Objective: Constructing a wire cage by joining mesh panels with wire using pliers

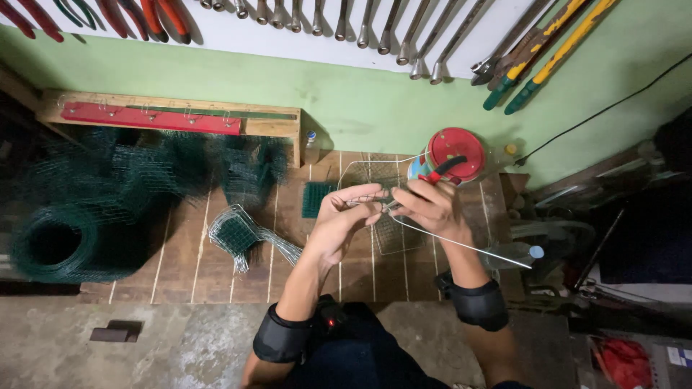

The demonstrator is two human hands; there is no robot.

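Head cam looking straight down: the left hand (344, 216) pinches the near edge of a silvery wire mesh panel (382, 209), holding it up off the slatted wooden desk (216, 252) so the joint sits right between both hands. The right hand (431, 205) is clenched around red-and-black-handled pliers (441, 173), nose at the mesh, probably twisting the thin bare wire (468, 245) trailing off right. Dark green mesh rolls (79, 216) sit left, a red-lidded round tub (454, 155) just behind, spanners (346, 18) hanging on the wall.
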